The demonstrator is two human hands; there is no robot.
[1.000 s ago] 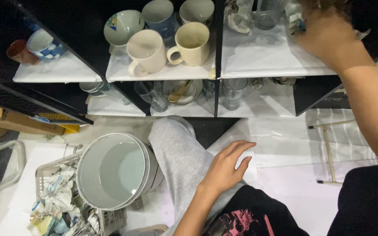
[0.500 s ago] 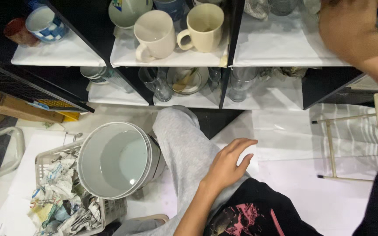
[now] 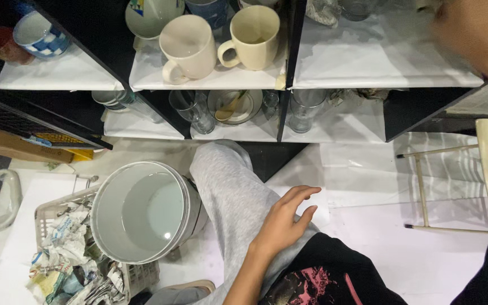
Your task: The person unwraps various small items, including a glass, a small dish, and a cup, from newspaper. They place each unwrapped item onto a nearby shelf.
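The left hand (image 3: pixel 280 223) rests open on the grey-trousered leg (image 3: pixel 232 192), low centre. The right hand (image 3: pixel 475 34), blurred at upper right above the white shelf (image 3: pixel 379 62); grip unclear.

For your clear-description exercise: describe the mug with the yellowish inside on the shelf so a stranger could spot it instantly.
Start at the black shelf unit with white-lined boards. On the upper middle board two pale mugs stand side by side. Pick the right-hand cream mug: its handle points left toward its neighbour, and its inside is yellowish, while the white mug beside it is paler with its handle at the front.
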